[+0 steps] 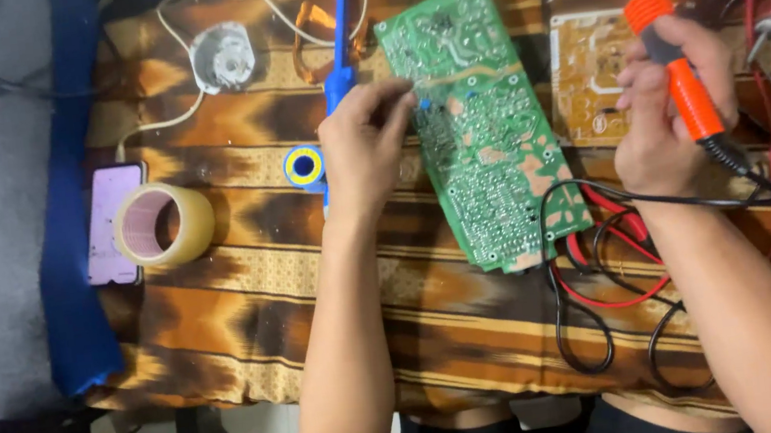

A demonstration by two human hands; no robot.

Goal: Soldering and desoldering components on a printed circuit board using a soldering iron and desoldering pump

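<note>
On a brown patterned cloth [222,312], the left hand [361,152] pinches a green circuit board [482,128] while the right hand [668,107] grips an orange-handled soldering iron [680,81].

Both forearms are bare from elbow to wrist; no sleeves, gloves, watch or rings are visible. The left hand [364,151] and right hand [669,112] each show uncovered fingers with short nails. At the near edge, dark clothing covers the lap.
</note>
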